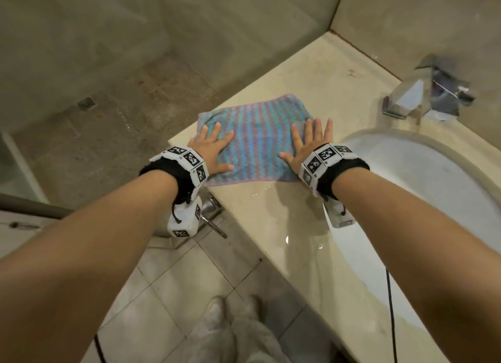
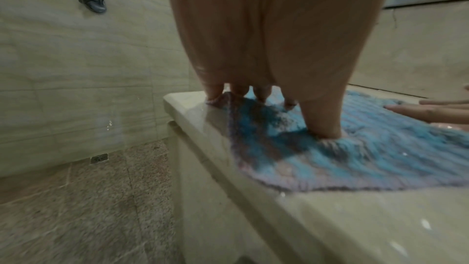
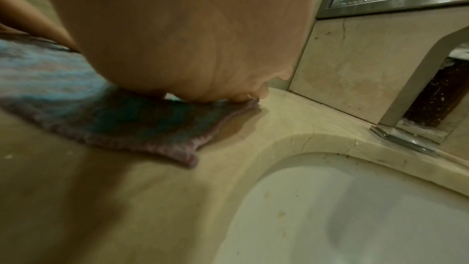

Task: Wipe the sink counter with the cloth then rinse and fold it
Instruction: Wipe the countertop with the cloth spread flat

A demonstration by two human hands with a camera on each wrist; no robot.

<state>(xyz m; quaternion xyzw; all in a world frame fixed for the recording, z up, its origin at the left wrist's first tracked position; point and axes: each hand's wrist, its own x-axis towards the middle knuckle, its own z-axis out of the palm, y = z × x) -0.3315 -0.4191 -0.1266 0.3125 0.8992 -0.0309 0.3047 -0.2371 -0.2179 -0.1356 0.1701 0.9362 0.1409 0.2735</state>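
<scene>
A blue and pink striped cloth (image 1: 257, 137) lies flat on the beige stone counter (image 1: 276, 221), near its left end. My left hand (image 1: 214, 149) presses flat on the cloth's left side, fingers spread and straight. My right hand (image 1: 307, 145) presses flat on its right side in the same way. In the left wrist view the left hand (image 2: 266, 79) bears down on the cloth (image 2: 368, 148) at the counter's edge (image 2: 193, 119). In the right wrist view the right palm (image 3: 193, 51) rests on the cloth (image 3: 132, 123), whose near corner is curled up.
A white oval basin (image 1: 423, 189) is set into the counter to the right of the cloth. A chrome tap (image 1: 414, 96) stands behind it by the wall. Water drops lie on the counter in front of the cloth. The floor (image 1: 108, 134) drops away left of the counter.
</scene>
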